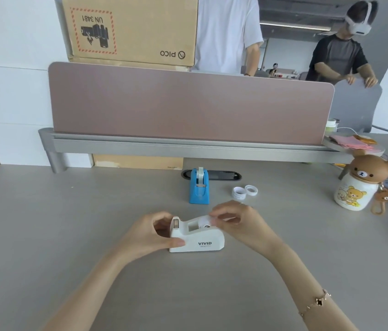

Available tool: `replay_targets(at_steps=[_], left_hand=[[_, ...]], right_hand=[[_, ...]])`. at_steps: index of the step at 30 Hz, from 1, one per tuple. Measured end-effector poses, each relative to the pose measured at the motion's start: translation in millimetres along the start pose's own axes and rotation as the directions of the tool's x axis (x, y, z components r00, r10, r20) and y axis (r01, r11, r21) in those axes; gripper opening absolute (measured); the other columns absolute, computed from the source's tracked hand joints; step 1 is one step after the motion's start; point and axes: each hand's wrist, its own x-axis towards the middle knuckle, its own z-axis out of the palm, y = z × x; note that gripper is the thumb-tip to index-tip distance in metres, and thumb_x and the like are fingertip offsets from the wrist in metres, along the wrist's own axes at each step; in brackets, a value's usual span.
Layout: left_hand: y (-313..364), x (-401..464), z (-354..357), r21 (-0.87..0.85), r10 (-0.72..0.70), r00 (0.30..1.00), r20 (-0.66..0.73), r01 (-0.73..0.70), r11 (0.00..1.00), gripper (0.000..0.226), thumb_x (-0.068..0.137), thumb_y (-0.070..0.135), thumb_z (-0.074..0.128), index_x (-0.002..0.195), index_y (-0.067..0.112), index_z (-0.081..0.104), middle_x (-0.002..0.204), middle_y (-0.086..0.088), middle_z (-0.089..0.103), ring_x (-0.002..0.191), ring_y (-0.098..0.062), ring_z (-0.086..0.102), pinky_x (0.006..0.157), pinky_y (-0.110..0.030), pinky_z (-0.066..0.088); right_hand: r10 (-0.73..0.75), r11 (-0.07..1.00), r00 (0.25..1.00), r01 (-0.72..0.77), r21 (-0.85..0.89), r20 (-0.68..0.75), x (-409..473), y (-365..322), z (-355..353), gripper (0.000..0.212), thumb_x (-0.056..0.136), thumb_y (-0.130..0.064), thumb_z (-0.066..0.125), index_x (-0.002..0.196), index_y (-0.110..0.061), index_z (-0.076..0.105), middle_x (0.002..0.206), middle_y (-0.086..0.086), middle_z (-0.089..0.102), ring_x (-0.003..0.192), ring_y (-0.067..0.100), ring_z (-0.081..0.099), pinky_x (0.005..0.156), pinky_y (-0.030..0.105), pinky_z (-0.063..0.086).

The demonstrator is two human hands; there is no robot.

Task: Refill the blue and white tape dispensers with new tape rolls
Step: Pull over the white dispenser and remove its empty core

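Note:
The white tape dispenser, marked VIVID, stands on the grey desk in front of me. My left hand grips its cutter end. My right hand pinches a clear tape roll sitting in the dispenser's rear slot. Behind it the blue tape dispenser stands upright with a tape roll in it. Two white rings lie on the desk to the right of the blue one.
A pink divider panel on a grey rail closes off the desk's far side, with a cable slot below it. A bear-lidded bottle and packets stand at the right. Two people stand beyond the divider.

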Motion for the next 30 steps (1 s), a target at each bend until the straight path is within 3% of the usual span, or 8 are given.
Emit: replay_targets(at_steps=[4, 10, 15, 19, 26, 30], left_hand=[[-1.3, -0.5, 0.7, -0.002, 0.009, 1.000, 0.005, -0.009, 1.000, 0.032, 0.065, 0.016, 0.085, 0.093, 0.023, 0.070, 0.098, 0.009, 0.075, 0.094, -0.005, 0.070, 0.088, -0.028, 0.053], [-1.0, -2.3, 1.2, -0.005, 0.011, 1.000, 0.011, -0.011, 1.000, 0.033, 0.066, 0.019, 0.084, 0.095, 0.025, 0.069, 0.101, 0.009, 0.074, 0.096, -0.005, 0.069, 0.090, -0.030, 0.052], [-1.6, -2.1, 1.6, -0.003, -0.007, 1.000, 0.018, 0.007, 1.000, 0.042, 0.060, 0.033, 0.082, 0.099, 0.029, 0.068, 0.103, 0.013, 0.074, 0.099, -0.002, 0.068, 0.092, -0.029, 0.052], [-2.2, -1.6, 2.0, -0.007, -0.009, 1.000, 0.012, 0.009, 1.000, 0.038, 0.064, 0.027, 0.083, 0.099, 0.028, 0.068, 0.103, 0.012, 0.074, 0.098, -0.002, 0.068, 0.091, -0.028, 0.052], [-2.8, -1.5, 1.8, -0.006, -0.015, 1.000, 0.002, 0.015, 1.000, 0.037, 0.067, 0.020, 0.084, 0.100, 0.026, 0.068, 0.102, 0.013, 0.073, 0.096, -0.001, 0.068, 0.087, -0.024, 0.050], [0.2, -3.2, 0.3, 0.005, -0.007, 1.000, -0.009, 0.007, 1.000, 0.048, 0.064, 0.036, 0.080, 0.108, 0.040, 0.065, 0.111, 0.023, 0.067, 0.105, 0.007, 0.061, 0.092, -0.020, 0.047]], right_hand=[[-0.026, 0.998, 1.000, 0.027, -0.062, 0.018, 0.8, -2.3, 1.3, 0.010, 0.082, -0.030, 0.071, 0.092, -0.028, 0.073, 0.102, -0.013, 0.066, 0.093, -0.002, 0.062, 0.079, 0.007, 0.047], [-0.097, 0.988, 0.995, 0.100, -0.119, 0.031, 1.8, -4.7, 6.7, 0.009, 0.089, -0.022, 0.063, 0.097, -0.022, 0.067, 0.104, -0.008, 0.062, 0.097, 0.003, 0.057, 0.085, 0.013, 0.046], [-0.103, 0.988, 0.994, 0.107, -0.114, 0.046, 0.5, -8.1, 6.8, 0.009, 0.090, -0.024, 0.061, 0.097, -0.023, 0.067, 0.104, -0.008, 0.061, 0.094, 0.003, 0.058, 0.083, 0.011, 0.045], [-0.082, 0.986, 0.995, 0.089, -0.140, 0.054, 0.8, -8.3, 2.9, 0.011, 0.093, -0.023, 0.057, 0.101, -0.020, 0.064, 0.108, -0.006, 0.059, 0.092, 0.010, 0.061, 0.081, 0.015, 0.046], [-0.105, 0.993, 0.994, 0.105, -0.052, 0.001, 1.5, -7.4, -0.5, 0.004, 0.093, -0.022, 0.057, 0.094, -0.023, 0.061, 0.105, -0.007, 0.065, 0.100, -0.002, 0.057, 0.082, 0.012, 0.046], [-0.068, 0.997, 0.997, 0.070, 0.037, -0.036, 0.5, -10.9, -4.1, 0.010, 0.092, -0.022, 0.059, 0.089, -0.031, 0.059, 0.099, -0.013, 0.067, 0.095, -0.004, 0.059, 0.080, 0.010, 0.046]])
